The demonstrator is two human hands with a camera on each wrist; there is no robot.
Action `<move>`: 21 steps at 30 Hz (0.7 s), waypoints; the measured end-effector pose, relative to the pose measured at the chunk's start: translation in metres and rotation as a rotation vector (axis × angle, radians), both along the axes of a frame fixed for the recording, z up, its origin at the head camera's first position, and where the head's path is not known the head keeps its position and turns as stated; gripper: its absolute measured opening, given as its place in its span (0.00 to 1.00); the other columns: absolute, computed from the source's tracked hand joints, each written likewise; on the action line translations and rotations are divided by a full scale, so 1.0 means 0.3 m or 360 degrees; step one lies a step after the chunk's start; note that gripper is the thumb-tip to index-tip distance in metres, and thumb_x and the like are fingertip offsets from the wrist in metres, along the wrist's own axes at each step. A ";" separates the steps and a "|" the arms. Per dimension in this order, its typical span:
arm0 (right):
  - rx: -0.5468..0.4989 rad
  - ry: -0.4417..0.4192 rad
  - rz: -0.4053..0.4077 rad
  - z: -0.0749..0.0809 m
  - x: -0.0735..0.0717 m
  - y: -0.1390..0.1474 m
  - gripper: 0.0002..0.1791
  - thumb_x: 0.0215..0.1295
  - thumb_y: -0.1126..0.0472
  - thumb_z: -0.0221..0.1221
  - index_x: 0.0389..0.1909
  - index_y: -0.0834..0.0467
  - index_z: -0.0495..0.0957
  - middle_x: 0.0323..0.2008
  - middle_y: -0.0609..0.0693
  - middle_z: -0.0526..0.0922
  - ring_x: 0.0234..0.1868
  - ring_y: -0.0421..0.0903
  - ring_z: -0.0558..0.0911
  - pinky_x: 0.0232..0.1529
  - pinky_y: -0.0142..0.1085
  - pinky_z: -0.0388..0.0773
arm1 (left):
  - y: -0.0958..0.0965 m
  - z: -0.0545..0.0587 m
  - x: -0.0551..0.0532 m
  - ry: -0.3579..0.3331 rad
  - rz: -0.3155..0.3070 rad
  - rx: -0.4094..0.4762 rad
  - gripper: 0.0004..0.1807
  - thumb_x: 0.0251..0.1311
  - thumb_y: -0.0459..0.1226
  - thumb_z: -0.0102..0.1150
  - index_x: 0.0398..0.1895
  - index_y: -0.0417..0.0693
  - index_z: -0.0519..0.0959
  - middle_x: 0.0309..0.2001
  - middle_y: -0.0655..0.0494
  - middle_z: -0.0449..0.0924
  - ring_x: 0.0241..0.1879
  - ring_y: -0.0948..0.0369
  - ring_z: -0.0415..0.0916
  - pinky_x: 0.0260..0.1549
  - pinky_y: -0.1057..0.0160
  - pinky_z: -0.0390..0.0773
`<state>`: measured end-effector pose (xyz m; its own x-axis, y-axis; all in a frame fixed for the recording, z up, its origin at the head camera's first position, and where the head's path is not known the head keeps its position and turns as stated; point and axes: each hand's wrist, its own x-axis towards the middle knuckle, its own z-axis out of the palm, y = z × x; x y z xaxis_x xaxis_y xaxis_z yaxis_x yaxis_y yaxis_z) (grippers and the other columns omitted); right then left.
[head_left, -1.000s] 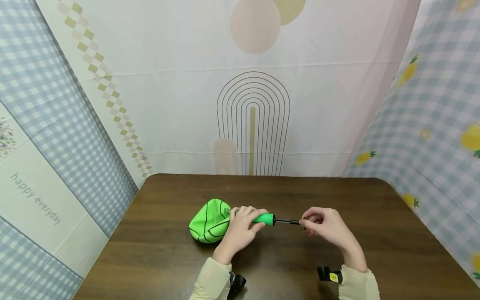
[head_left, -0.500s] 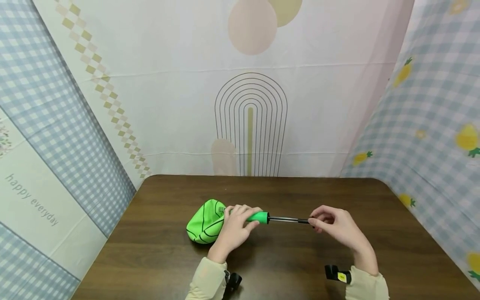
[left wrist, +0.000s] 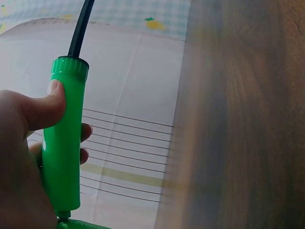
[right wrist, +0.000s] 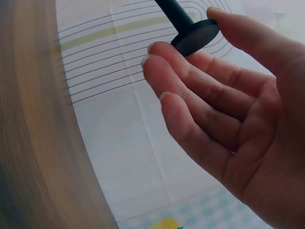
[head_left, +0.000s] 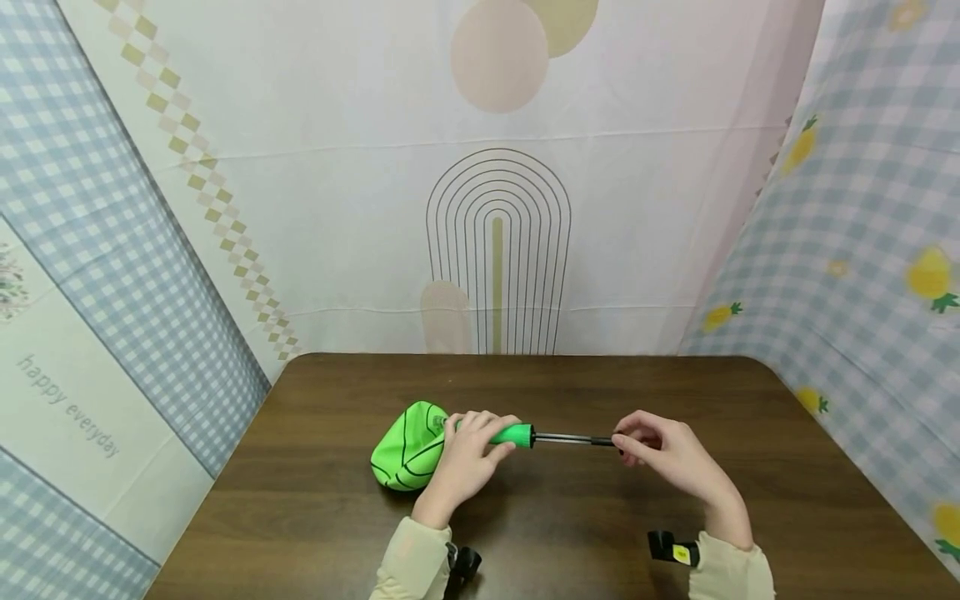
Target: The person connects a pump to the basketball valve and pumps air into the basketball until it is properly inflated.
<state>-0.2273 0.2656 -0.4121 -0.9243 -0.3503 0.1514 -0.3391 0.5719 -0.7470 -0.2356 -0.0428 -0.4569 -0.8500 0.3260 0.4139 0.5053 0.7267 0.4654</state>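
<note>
A green hand pump (left wrist: 64,138) lies sideways over the table, its thin plunger rod (head_left: 570,438) drawn out to the right. My left hand (head_left: 467,462) grips the pump's barrel, thumb along its near side. With thumb and fingertips, my right hand (head_left: 667,450) pinches the round black disc (right wrist: 196,38) at the rod's end. The pump's other end meets a slack, partly flat green ball (head_left: 408,450) with black lines, just left of my left hand. In the left wrist view, a narrow nozzle joins barrel and ball at the bottom edge.
The brown wooden table (head_left: 570,533) carries the ball. Behind it hangs a pale printed cloth (head_left: 360,208), with checked cloths at both sides. A small black camera (head_left: 465,562) sits on the left wrist, another (head_left: 667,547) on the right.
My right hand has pulled the rod further out to the right from the barrel, then nearly stopped. The left hand keeps its grip, and the ball looks much the same.
</note>
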 end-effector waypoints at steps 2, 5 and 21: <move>-0.0009 0.0009 -0.0013 0.000 0.000 -0.003 0.11 0.68 0.52 0.58 0.42 0.55 0.78 0.27 0.49 0.85 0.27 0.37 0.81 0.32 0.32 0.79 | 0.000 0.000 0.000 -0.0005 0.0004 0.0006 0.19 0.64 0.47 0.58 0.58 0.60 0.77 0.47 0.62 0.80 0.52 0.59 0.72 0.60 0.46 0.56; -0.0021 0.0022 -0.0047 0.000 -0.002 -0.012 0.11 0.68 0.52 0.58 0.42 0.56 0.78 0.27 0.47 0.85 0.27 0.39 0.82 0.31 0.32 0.78 | 0.002 -0.001 0.000 0.0000 0.0020 0.0011 0.19 0.64 0.47 0.58 0.58 0.62 0.77 0.47 0.62 0.80 0.52 0.59 0.72 0.59 0.47 0.56; 0.0024 -0.0024 -0.0073 -0.011 -0.021 -0.118 0.12 0.68 0.53 0.59 0.40 0.58 0.79 0.25 0.51 0.83 0.24 0.37 0.81 0.29 0.31 0.75 | 0.027 -0.014 0.005 0.0027 0.0068 -0.0041 0.19 0.65 0.48 0.55 0.59 0.64 0.75 0.48 0.62 0.79 0.53 0.58 0.70 0.59 0.45 0.56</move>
